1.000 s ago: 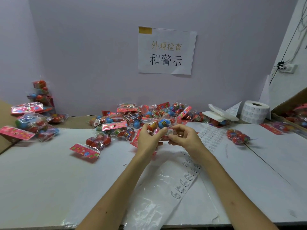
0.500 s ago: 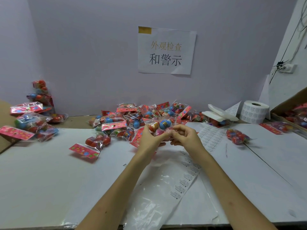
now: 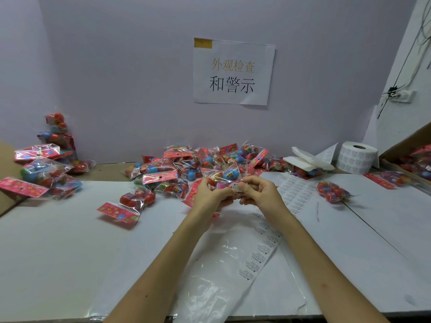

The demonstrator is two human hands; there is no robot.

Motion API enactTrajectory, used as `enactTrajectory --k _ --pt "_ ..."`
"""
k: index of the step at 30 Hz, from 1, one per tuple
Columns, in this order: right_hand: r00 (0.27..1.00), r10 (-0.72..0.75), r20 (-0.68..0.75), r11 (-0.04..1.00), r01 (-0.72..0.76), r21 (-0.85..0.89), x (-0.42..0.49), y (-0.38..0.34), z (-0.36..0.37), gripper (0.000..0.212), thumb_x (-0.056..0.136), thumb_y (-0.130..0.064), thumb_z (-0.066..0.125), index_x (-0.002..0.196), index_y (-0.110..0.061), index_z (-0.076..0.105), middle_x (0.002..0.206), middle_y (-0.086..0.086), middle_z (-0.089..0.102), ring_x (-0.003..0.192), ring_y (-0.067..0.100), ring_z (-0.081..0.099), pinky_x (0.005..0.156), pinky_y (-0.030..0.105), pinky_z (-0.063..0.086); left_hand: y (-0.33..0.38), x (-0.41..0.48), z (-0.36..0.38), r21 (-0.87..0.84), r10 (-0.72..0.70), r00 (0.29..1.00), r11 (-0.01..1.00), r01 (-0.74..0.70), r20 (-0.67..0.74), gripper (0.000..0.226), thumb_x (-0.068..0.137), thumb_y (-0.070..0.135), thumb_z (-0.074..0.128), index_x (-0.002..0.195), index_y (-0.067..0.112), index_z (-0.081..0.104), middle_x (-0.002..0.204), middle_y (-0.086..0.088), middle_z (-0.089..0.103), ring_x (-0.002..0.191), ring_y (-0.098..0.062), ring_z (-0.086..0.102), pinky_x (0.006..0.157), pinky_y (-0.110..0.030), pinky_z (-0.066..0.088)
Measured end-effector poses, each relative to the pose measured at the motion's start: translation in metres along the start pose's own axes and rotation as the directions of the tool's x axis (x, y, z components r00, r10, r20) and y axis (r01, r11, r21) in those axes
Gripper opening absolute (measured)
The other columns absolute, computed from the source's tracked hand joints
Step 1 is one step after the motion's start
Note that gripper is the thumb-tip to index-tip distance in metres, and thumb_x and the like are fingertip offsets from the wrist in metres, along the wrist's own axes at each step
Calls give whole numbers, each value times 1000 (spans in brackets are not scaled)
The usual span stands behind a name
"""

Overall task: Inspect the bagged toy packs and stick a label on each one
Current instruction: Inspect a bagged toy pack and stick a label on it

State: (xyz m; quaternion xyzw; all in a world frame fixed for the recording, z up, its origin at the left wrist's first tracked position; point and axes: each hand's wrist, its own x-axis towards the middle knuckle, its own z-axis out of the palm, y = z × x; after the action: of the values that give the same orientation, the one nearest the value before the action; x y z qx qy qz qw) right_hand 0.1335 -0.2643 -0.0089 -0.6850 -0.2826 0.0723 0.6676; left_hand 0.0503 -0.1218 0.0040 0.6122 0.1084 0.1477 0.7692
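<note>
You're mid-labelling: your left hand (image 3: 210,195) grips a toy pack (image 3: 222,176) held up just in front of the pile (image 3: 186,164) — your right hand (image 3: 258,194) pinches a small white label (image 3: 236,187) against it. Next, I'd judge, rub it flat — no lifted corners — then set the pack aside.

Soft even light, faint shadows, glare on the plastic sheet (image 3: 210,290), wide-angle bending at edges

Two hands (image 3: 210,197) (image 3: 258,194), one label roll (image 3: 355,159), one wall sign (image 3: 233,71), dozens of toy packs (image 3: 161,177).
</note>
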Motion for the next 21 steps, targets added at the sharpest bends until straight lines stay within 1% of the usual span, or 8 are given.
enactTrajectory --k 2,4,7,10,14,17,19,21 --pt "1000 -21 -19 999 20 -44 0 1 0 7 95 -15 68 101 -14 71 81 10 75 65 19 69 68 29 59 -2 -1 3 -6 28 1000 1000 -28 1 58 83 10 81 132 7 50 108 -16 73 79 -19 77 62 -23 57" --pt "999 -45 -28 994 42 -106 0 1 0 7 95 -17 70 101 -16 72 78 8 75 64 17 69 65 26 57 -4 -2 5 -6 39 999 999 -39 -21 60 81 17 84 131 10 50 108 -15 74 85 -21 77 67 -25 59" --pt "999 -46 -11 991 44 -127 0 1 1 7 94 -16 71 101 -18 72 77 6 75 64 15 69 65 25 57 -6 -1 4 -19 40 998 999 -41 -53 55 83 17 83 129 9 53 108 -15 74 83 -21 77 62 -22 57" --pt "999 -27 24 994 29 -105 1 1 1 14 96 -8 67 102 -20 70 78 3 73 66 16 69 68 27 59 -7 1 2 -30 26 998 999 -27 -57 47 88 13 78 128 11 53 109 -14 74 82 -20 77 62 -23 58" --pt "999 -9 50 995 14 -99 0 0 0 19 96 -2 64 106 -18 68 76 0 70 68 17 69 72 31 61 -9 3 3 -19 16 998 1000 -17 -61 42 90 12 75 126 13 53 107 -13 74 80 -20 77 62 -25 59" --pt "998 -10 59 993 17 -117 1 0 0 22 95 -1 66 112 -15 66 76 1 69 68 17 69 71 32 59 -9 5 2 -21 14 997 1000 -15 -70 42 90 11 74 126 15 53 107 -13 73 75 -16 76 60 -24 57" --pt "998 13 54 989 -4 -150 1 -1 0 31 94 -4 67 122 -15 62 80 3 72 69 15 69 66 29 56 -9 6 1 -13 15 997 1000 -16 -76 42 89 11 75 125 16 54 106 -12 74 77 -17 75 59 -24 56" --pt "999 47 24 983 -42 -181 0 -3 -1 35 94 -19 70 127 -24 57 94 2 73 74 11 69 63 25 53 -8 7 0 18 23 998 1000 -22 -60 46 86 12 78 125 17 55 107 -12 73 79 -18 74 59 -23 54"
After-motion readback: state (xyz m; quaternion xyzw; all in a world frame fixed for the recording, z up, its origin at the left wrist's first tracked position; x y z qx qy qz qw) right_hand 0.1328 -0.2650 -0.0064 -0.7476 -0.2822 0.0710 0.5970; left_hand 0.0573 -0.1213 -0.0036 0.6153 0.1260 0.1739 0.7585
